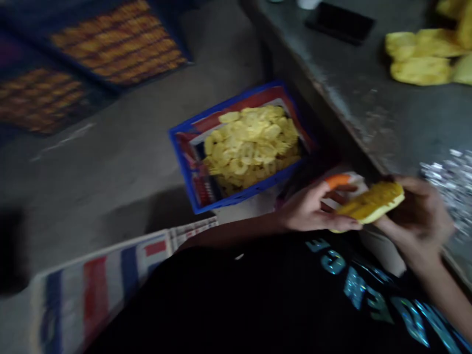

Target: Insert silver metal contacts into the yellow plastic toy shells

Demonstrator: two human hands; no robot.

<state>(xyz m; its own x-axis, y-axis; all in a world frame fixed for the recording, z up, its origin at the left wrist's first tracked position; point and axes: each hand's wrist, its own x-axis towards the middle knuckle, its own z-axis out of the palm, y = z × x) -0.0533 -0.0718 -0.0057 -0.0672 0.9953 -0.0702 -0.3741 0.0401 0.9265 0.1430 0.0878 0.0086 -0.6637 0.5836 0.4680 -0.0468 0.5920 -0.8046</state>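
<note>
A long yellow piece, bun-like with a paler lower edge (372, 202), is held up between my two hands in front of my black shirt. My left hand (308, 209), with an orange wrap on one finger, grips its left end between thumb and fingers. At its right end, my right hand (424, 221) curls around it, with some fingers hidden behind. Blur hides what the piece is made of. Left of my hands stands a blue crate (182, 162), lined with printed sheet and heaped with yellow oval slices (250, 142).
On the grey table (368, 88) at right lie yellow stacked pieces (420, 59), a dark flat object (339, 22) and a pile of shiny silver bits (452, 182). Crates of orange-brown rows (121, 42) stand at upper left. A striped sheet (96, 290) is at lower left.
</note>
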